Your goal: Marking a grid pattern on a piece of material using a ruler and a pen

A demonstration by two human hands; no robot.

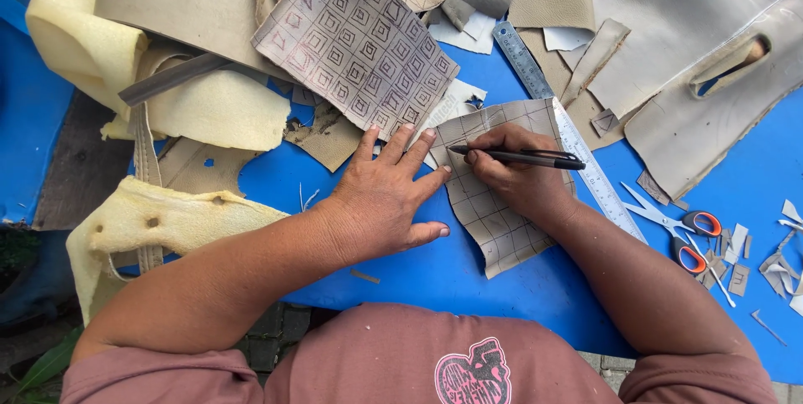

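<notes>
Gridded leather piece (493,220) lies flat on the blue tabletop (401,278) at centre frame, just right of the middle, with a pencilled square grid across its tan surface. Left hand (389,199) is open, palm down, fingers spread; its fingertips press on the piece's left edge. Right hand (519,178) is closed around a black pen (519,155), tip touching the piece near its upper left part. The right hand's heel rests on the piece as well.

Metal ruler (560,128) runs diagonally from upper centre toward lower right, its edge along the piece's right side. Orange-handled scissors (682,232) lie at right, near small offcuts (778,266). A second patterned piece (360,44), marked with nested squares and triangles, sits at upper centre. Yellow foam (159,220) occupies the left; larger tan leather sheets (686,36) fill the upper right.

Handling judgement: the piece looks thin, light and limp, likely to slide on the smooth tabletop or curl at the edges if lifted by a corner. Best held flat under a spread palm near the line being marked; for lifting, take it along an edge rather than at a corner.
</notes>
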